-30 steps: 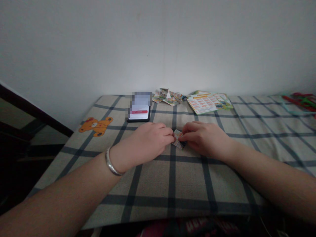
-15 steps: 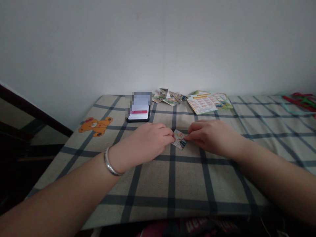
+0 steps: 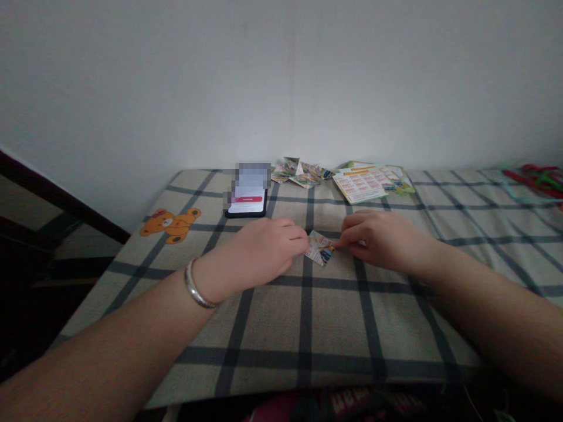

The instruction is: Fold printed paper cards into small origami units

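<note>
While both hands meet over the checked cloth [image 3: 308, 316] in the head view, one small folded paper piece [image 3: 320, 247] lies between them, to the right of the phone [image 3: 248, 196] and nearer the person than it. It is printed in several colours and sits tilted, so that one corner points toward the person and another points right, into the right hand's fingers. Its outline is close to square, so a long axis is hard to tell; if anything, it runs from left to right, from one hand to the other.

The left hand [image 3: 259, 249], nearer than the phone and just right of it, is curled almost shut, with its fingertips closed on the piece's left edge. One silver bangle [image 3: 196, 285] circles that wrist. The right hand [image 3: 387, 239], well right of the phone, is also nearly closed, and its thumb and forefinger pinch the piece's right corner. The piece thus touches both hands and sits level with their fingertips.

One phone lies face up with its screen lit. Just right of it, by the wall, is a small heap of folded papers [image 3: 299, 172]; I cannot count them. Farther right of the phone lies a printed leaflet [image 3: 369, 181], with green edges of at least one more sheet showing under it. One orange teddy bear print [image 3: 171, 223] marks the cloth left of the phone. Far right of the phone lie red and green strips [image 3: 539, 179], too small to tell apart.
</note>
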### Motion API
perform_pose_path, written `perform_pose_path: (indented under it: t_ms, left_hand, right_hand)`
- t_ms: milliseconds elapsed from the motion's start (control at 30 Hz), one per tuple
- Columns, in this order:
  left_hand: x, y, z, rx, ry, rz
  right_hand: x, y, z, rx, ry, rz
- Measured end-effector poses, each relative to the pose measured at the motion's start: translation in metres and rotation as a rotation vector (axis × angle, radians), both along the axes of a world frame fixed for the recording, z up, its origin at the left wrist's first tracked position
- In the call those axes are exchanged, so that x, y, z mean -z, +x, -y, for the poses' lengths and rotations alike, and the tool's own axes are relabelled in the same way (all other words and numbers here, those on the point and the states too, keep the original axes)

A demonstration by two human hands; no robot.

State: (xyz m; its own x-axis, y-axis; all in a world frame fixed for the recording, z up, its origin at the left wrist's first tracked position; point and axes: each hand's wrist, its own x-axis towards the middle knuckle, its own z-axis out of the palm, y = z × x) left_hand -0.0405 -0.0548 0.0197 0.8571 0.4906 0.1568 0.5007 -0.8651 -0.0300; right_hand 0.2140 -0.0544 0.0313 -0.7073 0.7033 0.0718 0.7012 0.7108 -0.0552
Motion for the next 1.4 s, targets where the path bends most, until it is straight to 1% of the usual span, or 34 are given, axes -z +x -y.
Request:
perform_pose_path:
  t_ms: [267,433,600,833,933,1067,1233,1400]
  left_hand:
    - [0.001,-0.005,-0.002,0.028,-0.033,0.015]
    - [0.001,-0.005,-0.003,0.019,-0.047,0.032]
    - [-0.001,-0.002,-0.004,0.019,-0.078,0.044]
    - [0.001,-0.003,-0.008,0.035,-0.156,0.169]
    - [0.004,-0.002,-0.010,0.026,-0.153,0.195]
    - [0.009,0.001,-0.009,-0.040,-0.149,0.215]
    - [0.010,0.005,-0.005,-0.103,-0.191,0.256]
    - [0.013,0.009,-0.003,-0.235,-0.234,0.349]
  right_hand:
    - [0.000,0.006,-0.003,-0.012,-0.078,-0.029]
    - [0.002,0.009,-0.006,-0.044,-0.081,-0.024]
    - [0.005,0.008,-0.011,0.023,-0.128,-0.104]
    - [0.012,0.000,-0.011,0.182,-0.078,-0.179]
    - [0.017,-0.005,-0.011,0.182,-0.074,-0.242]
    - [0.022,-0.009,-0.009,0.126,-0.091,-0.278]
    - [0.023,-0.013,-0.005,0.100,-0.075,-0.278]
    - [0.026,-0.011,-0.006,0.087,-0.071,-0.282]
